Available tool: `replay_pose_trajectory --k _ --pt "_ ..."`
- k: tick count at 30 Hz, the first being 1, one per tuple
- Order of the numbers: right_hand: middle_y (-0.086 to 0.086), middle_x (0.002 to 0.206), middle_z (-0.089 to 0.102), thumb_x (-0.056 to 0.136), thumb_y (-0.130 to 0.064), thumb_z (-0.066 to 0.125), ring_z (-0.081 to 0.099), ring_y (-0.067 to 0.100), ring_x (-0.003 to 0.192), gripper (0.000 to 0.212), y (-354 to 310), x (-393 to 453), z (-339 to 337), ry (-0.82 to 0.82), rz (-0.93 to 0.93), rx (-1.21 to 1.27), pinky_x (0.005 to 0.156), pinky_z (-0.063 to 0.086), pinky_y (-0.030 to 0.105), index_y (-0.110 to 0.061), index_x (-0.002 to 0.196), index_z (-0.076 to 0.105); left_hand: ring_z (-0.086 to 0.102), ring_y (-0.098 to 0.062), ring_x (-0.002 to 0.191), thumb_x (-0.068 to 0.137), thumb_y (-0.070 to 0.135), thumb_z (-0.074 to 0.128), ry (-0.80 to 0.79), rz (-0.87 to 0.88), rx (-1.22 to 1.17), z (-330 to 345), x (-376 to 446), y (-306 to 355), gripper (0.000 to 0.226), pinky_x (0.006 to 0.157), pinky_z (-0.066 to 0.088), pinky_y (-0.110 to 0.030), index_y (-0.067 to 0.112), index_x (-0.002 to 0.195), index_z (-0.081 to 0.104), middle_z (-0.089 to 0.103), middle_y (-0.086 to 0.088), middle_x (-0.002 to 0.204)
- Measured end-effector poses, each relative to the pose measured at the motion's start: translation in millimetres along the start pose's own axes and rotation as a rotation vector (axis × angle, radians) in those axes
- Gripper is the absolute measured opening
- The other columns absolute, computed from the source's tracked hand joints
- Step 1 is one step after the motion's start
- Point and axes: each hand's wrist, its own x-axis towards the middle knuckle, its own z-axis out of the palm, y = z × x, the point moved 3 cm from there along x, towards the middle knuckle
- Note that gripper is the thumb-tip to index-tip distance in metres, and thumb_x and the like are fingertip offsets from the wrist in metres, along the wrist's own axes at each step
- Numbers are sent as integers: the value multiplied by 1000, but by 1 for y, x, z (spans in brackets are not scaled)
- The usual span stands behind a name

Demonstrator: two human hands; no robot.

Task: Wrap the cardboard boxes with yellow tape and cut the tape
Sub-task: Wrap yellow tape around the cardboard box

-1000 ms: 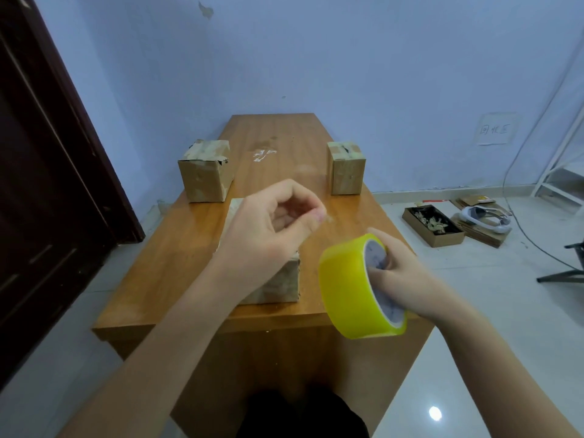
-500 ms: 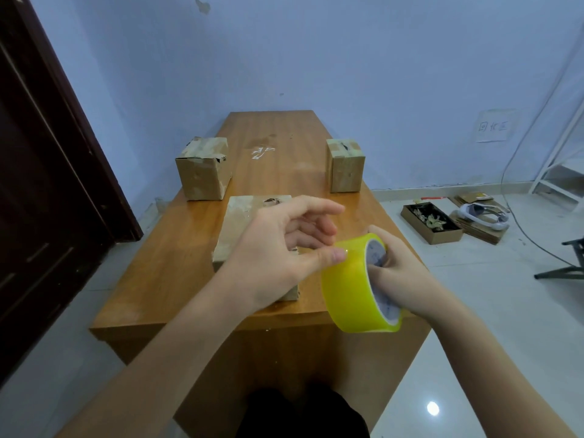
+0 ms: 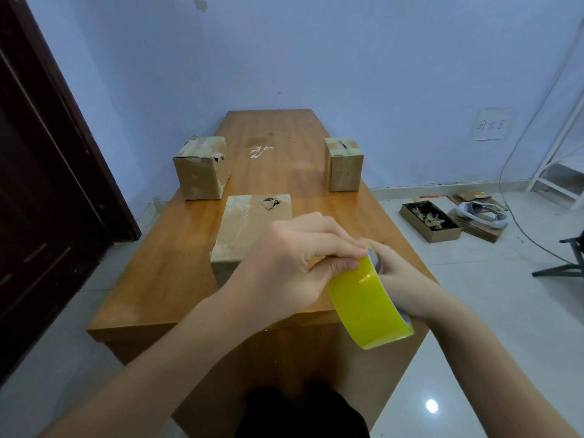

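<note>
A roll of yellow tape (image 3: 368, 298), glossy and translucent with a pale inner core, is held in the air at 5 o'clock of the frame, over the near right corner of the table (image 3: 151, 279). The right hand (image 3: 406, 279) grips the roll from its far side, fingers curled into the core. The left hand (image 3: 297, 267) is curled over the roll's top edge, thumb and fingertips pinching at the outer surface; whether a loose tape end is caught cannot be told. The table is long, narrow, of smooth orange-brown wood. Directly behind the hands, at 12 o'clock from them, lies a flat cardboard box (image 3: 249, 229), its top worn, with a torn hole near the far edge. At 11 o'clock stands a squarer cardboard box (image 3: 202, 172) with dull tape patches and a ragged top seam. At 1 o'clock stands a smaller, taller cardboard box (image 3: 344, 167), its top taped. On the tiled floor at 3 o'clock sits a shallow open tray (image 3: 433, 237) holding crumpled scraps.
</note>
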Motion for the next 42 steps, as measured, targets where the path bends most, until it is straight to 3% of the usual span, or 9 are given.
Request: replay_pose_trajectory --k 5,10,14,18,20,23,25,27,42 --pt "36 107 52 65 -43 64 55 48 93 73 8 0 2 -22 64 -26 81 46 60 9 112 43 54 -9 77 88 15 56 -90 -29 142 4 -3 2 15 67 46 -19 4 90 66 59 -1 85" --pt "31 117 51 57 -49 67 59 42 101 81 17 3 -1 -105 171 -9 79 46 50 2 116 45 45 -5 73 92 12 49 -94 -172 76 13 -7 -9 6 64 42 -17 7 91 51 44 8 80" --pt "4 123 63 85 -35 65 69 8 87 33 11 -8 -7 -206 110 147 71 54 24 -18 112 57 47 0 78 92 9 48 55 -337 -19 11 -6 -19 23 65 43 -16 30 89 39 44 13 81" --pt "-13 128 56 52 -67 80 60 11 112 97 -4 -16 -12 -114 -93 70 82 53 25 -34 135 41 53 -6 82 95 7 49 149 -506 -95 11 -2 -34 29 69 49 -23 32 86 38 51 8 87" --pt "-19 112 61 43 -67 82 62 7 98 85 -6 -16 -13 32 -204 96 69 52 21 -38 118 55 52 -6 81 95 6 48 177 -537 -106 12 1 -34 29 67 47 -18 32 86 40 50 10 85" --pt "0 95 65 34 -74 80 64 21 83 73 -6 -7 -9 161 -214 263 62 55 36 -35 95 67 53 -3 82 95 4 49 219 -545 -174 11 5 -32 29 69 47 -15 32 87 42 51 11 85" --pt "23 104 64 33 -71 82 65 38 92 86 -2 -3 -7 165 -166 366 76 56 54 -20 100 65 55 -5 80 94 1 49 245 -517 -190 8 5 -30 31 71 49 -19 32 89 43 52 10 84" --pt "32 110 60 31 -70 83 65 41 96 95 -2 -3 -8 160 -155 384 78 56 54 -10 103 62 57 -12 79 94 -1 48 274 -494 -208 5 3 -31 32 74 51 -22 30 89 45 52 8 83" --pt "34 101 57 35 -74 81 59 50 96 92 -3 -7 -9 272 -183 332 78 51 67 -5 94 60 61 -9 88 87 18 64 144 -634 -118 1 -12 -26 20 81 55 -29 32 100 62 59 10 92"
